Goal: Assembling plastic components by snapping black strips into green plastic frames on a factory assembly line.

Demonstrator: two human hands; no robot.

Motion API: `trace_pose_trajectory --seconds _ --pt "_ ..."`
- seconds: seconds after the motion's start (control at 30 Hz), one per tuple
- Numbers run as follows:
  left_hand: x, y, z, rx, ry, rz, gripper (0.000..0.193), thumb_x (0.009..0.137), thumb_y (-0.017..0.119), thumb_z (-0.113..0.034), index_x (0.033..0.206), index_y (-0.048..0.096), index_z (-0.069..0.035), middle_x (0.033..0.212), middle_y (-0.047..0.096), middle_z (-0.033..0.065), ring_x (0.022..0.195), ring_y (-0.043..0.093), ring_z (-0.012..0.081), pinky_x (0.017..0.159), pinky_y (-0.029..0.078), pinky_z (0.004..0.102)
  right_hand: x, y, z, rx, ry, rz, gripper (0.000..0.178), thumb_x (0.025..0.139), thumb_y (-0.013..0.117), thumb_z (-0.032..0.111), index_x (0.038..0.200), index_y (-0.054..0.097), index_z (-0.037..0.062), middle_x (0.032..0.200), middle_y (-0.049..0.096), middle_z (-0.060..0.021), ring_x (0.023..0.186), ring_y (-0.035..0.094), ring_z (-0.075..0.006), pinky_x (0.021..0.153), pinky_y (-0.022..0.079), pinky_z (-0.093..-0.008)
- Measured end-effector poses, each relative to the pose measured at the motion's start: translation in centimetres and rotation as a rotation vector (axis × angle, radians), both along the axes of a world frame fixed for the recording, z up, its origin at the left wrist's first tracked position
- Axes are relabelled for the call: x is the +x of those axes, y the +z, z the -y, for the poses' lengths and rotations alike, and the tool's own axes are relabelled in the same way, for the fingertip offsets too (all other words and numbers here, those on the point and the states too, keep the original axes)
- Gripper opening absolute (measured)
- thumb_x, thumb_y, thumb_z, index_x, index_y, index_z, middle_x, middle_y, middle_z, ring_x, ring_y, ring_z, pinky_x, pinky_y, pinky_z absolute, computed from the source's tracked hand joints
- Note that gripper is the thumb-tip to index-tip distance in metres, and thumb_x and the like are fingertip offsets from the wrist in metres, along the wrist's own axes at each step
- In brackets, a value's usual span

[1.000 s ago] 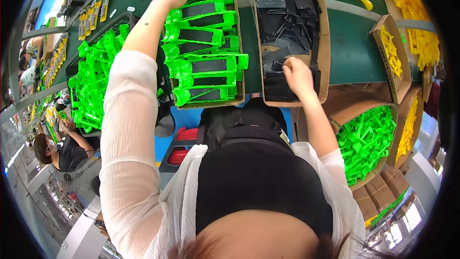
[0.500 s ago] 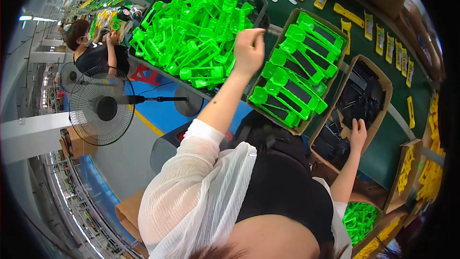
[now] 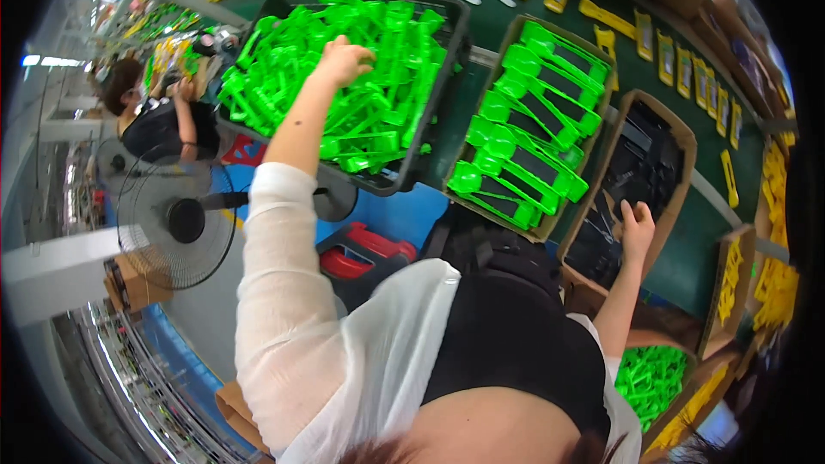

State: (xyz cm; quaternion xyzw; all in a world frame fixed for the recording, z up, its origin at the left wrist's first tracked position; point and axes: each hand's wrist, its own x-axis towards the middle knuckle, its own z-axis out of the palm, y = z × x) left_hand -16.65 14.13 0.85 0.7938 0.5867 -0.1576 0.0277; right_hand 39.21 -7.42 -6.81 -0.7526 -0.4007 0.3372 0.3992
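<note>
My left hand (image 3: 344,62) is above a heap of bright green plastic frames (image 3: 378,90) in a dark crate (image 3: 460,30). Its fingers are apart and nothing shows in them. Over on the right, my right hand (image 3: 638,230) is at a cardboard box (image 3: 677,174) of thin black plastic pieces (image 3: 640,150). Its fingertips are spread, close to the pieces, with nothing visible between them. Between the hands stands another cardboard box (image 3: 455,185), holding a row of green frames with black inserts (image 3: 526,163).
Yellow tools in packs (image 3: 666,60) line the green bench (image 3: 679,288). More green parts (image 3: 651,382) fill a box at lower right, near yellow parts (image 3: 730,279). On the left are a standing fan (image 3: 185,219) and a co-worker (image 3: 163,112). A red and grey stool (image 3: 365,253) is below the crate.
My left hand has moved left from the crate's right side to over the green heap, and its fingers have spread. My right hand stays at the black pieces, its fingers more apart.
</note>
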Motion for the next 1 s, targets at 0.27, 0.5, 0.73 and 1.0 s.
trace_pose_trajectory --seconds 0.27,0.5,0.73,1.0 --pt "-3.4 0.4 -0.2 0.063 -0.177 0.142 0.027 0.067 0.062 -0.011 0.094 0.060 -0.012 0.087 0.060 0.0060 0.086 0.055 0.0282 0.073 0.046 0.0381 -6.1 6.9 -2.6 0.090 0.007 -0.529 0.018 0.077 0.064 0.012 0.088 0.053 0.0019 0.071 0.058 -0.0059 0.052 0.054 -0.0093 0.043 0.038 -0.0189" --pt "5.5 7.8 4.1 1.084 0.592 1.581 0.015 0.082 0.054 -0.004 0.097 0.049 -0.004 0.085 0.057 0.0110 0.080 0.059 0.0263 0.071 0.050 0.0366 -8.5 8.0 -3.1 0.175 0.045 -0.824 0.016 0.079 0.062 0.010 0.090 0.053 0.0028 0.079 0.060 -0.0076 0.065 0.060 -0.0135 0.051 0.045 -0.0213" --pt "20.2 4.4 13.2 -0.732 0.611 2.135 0.034 0.087 0.051 -0.029 0.106 0.052 -0.001 0.110 0.053 0.0134 0.084 0.057 0.0180 0.077 0.046 0.0331 -11.1 11.4 -4.1 0.052 0.393 -1.010 0.018 0.085 0.054 0.014 0.095 0.049 0.0003 0.083 0.060 -0.0088 0.066 0.058 -0.0116 0.050 0.042 -0.0207" --pt "24.1 3.5 15.4 -0.757 0.452 1.977 0.032 0.089 0.050 -0.020 0.113 0.051 0.001 0.097 0.059 0.0082 0.079 0.059 0.0139 0.073 0.046 0.0255 -12.1 11.6 -4.0 -0.041 0.445 -0.550 0.017 0.082 0.061 0.016 0.085 0.053 0.0015 0.064 0.057 -0.0033 0.044 0.044 -0.0027 0.038 0.030 -0.0159"
